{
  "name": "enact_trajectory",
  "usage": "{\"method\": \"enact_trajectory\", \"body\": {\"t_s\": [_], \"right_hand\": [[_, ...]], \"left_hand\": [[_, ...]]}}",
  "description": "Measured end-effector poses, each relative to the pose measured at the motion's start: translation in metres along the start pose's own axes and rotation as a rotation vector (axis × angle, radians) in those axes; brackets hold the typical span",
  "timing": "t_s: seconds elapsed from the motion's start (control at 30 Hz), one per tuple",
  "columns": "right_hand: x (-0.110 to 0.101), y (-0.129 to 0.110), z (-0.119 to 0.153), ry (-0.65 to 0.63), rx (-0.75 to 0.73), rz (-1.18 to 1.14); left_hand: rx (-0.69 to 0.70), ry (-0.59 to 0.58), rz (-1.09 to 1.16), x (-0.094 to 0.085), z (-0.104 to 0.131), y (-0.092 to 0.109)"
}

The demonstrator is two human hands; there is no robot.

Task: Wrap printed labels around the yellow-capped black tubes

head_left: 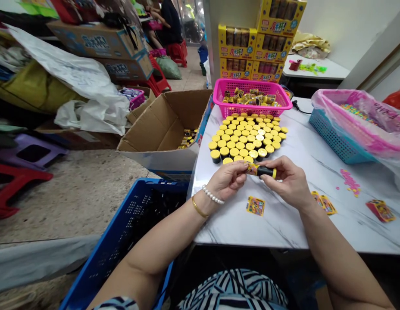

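Note:
Above the front part of the table, my right hand (289, 183) grips a small black tube (265, 171) with a yellow cap, which lies sideways between thumb and fingers. My left hand (230, 177) pinches a printed yellow label (252, 168) at the tube's left end; whether it sticks to the tube I cannot tell. Just beyond both hands stand many black tubes with yellow caps (243, 140), packed close together. Flat on the table below the hands is a stack of printed cards (255, 206). More printed cards (323, 203) lie partly behind my right wrist.
A pink basket (219, 92) of wrapped tubes stands behind the capped ones. On the left are an open carton (154, 129) and a blue crate (106, 241) of black pieces. A teal basket (332, 137), lined with plastic, sits right. Another person (169, 21) sits far back.

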State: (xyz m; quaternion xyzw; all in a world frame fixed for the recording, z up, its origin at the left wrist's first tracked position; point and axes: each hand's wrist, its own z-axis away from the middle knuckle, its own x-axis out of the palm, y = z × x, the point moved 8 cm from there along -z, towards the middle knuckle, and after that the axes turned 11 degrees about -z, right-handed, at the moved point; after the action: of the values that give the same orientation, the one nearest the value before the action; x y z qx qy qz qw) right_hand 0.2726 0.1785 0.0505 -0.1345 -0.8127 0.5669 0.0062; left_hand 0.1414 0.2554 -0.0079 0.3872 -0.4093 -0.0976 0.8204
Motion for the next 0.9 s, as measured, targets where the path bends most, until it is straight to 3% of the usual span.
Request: {"method": "enact_trajectory", "body": {"t_s": [0.1,0.23,0.4,0.57,0.77,0.9], "right_hand": [[-0.002,-0.005,0.002,0.027,-0.082,0.18],[-0.002,-0.015,0.004,0.071,-0.203,0.311],[-0.011,-0.017,0.003,0.178,-0.209,0.07],[-0.007,-0.019,0.001,0.111,-0.192,-0.04],[-0.002,-0.029,0.001,0.011,-0.227,0.137],[-0.007,-0.031,0.002,0.064,-0.269,0.274]], "left_hand": [[0.059,-0.002,-0.057,0.0,0.0,0.002],[0.183,0.101,-0.239,-0.009,0.002,0.008],[0.264,0.194,-0.26,-0.012,0.009,0.016],[0.292,0.042,-0.315,0.007,0.016,0.021],[0.403,0.019,-0.465,0.008,0.019,0.029],[0.445,-0.011,-0.502,0.009,0.02,0.033]]}}
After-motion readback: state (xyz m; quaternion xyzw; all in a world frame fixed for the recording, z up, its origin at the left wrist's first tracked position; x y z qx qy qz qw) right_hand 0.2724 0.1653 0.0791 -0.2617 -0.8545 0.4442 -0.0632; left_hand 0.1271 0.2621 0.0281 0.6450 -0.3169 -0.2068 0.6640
